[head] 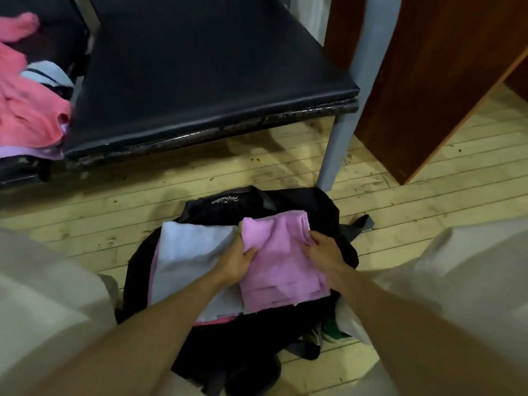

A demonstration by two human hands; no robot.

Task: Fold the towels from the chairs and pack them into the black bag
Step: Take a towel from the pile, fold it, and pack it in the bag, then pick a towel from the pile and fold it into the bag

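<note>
Obstacles I log: chair seat (200, 81) ahead, its grey leg (333, 150) just beside the black bag (245, 344), wooden cabinet (434, 81) right. Open floor (85, 215) flanks bag.

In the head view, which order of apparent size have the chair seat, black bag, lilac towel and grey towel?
Largest: chair seat
black bag
lilac towel and grey towel, which look alike, so unranked

Floor (400, 201): pale yellow wood planks laid across the view; scuffed, with dark spots and stains, heaviest under the chair. Black chair (200, 81): padded seat, front edge worn and flaking; grey leg (335, 144) standing on the planks. Second chair (57, 32): dark seat, just beside the first at left, partly out of frame. Brown wooden panel (428, 81): upright at right, behind the leg. Lighting: dim and soft.
</note>
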